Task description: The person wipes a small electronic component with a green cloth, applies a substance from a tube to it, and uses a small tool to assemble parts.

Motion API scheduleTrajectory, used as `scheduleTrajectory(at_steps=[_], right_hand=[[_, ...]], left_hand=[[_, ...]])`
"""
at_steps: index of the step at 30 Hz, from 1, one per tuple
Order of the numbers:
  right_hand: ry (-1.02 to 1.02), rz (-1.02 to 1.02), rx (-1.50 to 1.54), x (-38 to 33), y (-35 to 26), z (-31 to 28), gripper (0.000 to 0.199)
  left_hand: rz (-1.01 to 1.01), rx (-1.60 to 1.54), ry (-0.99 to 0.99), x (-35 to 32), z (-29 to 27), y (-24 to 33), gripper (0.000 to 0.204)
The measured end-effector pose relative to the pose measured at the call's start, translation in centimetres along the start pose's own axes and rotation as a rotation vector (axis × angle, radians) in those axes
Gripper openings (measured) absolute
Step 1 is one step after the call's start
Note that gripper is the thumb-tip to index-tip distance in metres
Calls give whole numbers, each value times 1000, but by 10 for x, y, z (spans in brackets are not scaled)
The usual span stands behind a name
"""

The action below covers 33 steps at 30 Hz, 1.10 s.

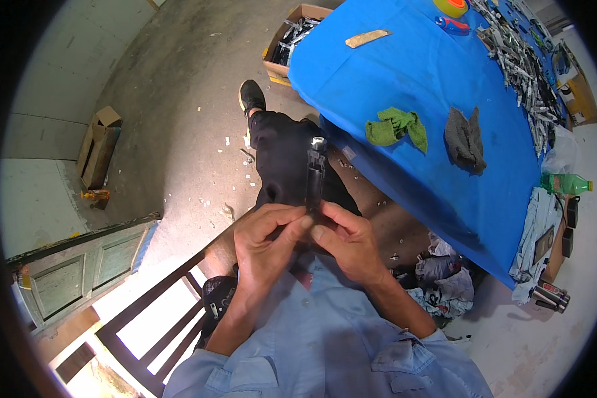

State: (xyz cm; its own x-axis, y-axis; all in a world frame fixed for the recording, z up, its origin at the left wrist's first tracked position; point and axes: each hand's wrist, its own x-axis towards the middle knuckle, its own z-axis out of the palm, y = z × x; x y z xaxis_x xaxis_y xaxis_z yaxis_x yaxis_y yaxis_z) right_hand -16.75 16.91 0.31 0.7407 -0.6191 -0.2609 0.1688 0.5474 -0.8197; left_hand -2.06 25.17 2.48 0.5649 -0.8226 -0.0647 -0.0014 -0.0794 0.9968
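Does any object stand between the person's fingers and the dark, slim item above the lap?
Nothing visible does. The left hand and the right hand, both bare, hold the dark, slim item directly at its near end.

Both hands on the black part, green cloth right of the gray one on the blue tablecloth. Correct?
No, the green cloth lies left of the gray cloth on the blue tablecloth, per the head view. The left hand and right hand are on the black part, as stated.

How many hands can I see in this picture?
2: the left hand and the right hand, side by side above the lap, both pinching the lower end of a slim dark device. No others show.
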Motion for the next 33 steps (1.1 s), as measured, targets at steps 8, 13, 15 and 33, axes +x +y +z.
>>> scheduleTrajectory(at_steps=[8, 13, 15, 33], right_hand=[[23, -27, -34, -2, -7, 11, 45], [34, -83, -50, -1, -1, 7, 40], [36, -91, -50, -1, -1, 7, 39], [-6, -40, 40, -1, -3, 5, 36]], left_hand=[[7, 20, -44, 0, -2, 4, 14], [119, 131, -73, 2, -1, 3, 15], [126, 139, -77, 1, -1, 2, 15], [12, -6, -50, -7, -3, -11, 13]])
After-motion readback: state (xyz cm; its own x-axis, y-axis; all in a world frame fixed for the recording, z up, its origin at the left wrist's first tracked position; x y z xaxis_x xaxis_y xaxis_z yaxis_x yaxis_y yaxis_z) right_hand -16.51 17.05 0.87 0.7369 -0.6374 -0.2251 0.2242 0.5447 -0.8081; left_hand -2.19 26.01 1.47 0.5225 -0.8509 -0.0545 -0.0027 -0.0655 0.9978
